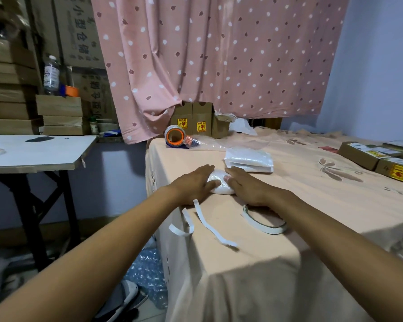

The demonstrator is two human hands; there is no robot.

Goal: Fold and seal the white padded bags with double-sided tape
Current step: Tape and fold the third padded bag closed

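Note:
A folded white padded bag (pixel 220 185) lies on the cloth-covered table (pixel 312 205). My left hand (pixel 193 184) lies flat on its left side and my right hand (pixel 247 185) on its right side, both thumbs pressing its top. A stack of white padded bags (pixel 249 160) rests just behind to the right. A roll of double-sided tape (pixel 263 223) lies near my right wrist. Two peeled white backing strips (pixel 209 225) trail by the table's left edge.
An orange-cored packing tape dispenser (pixel 175 135) and brown cartons (pixel 196 120) stand at the back of the table before a pink curtain. More small boxes (pixel 377 159) sit at the right. A white side table (pixel 33 149) stands to the left. Bubble wrap lies on the floor.

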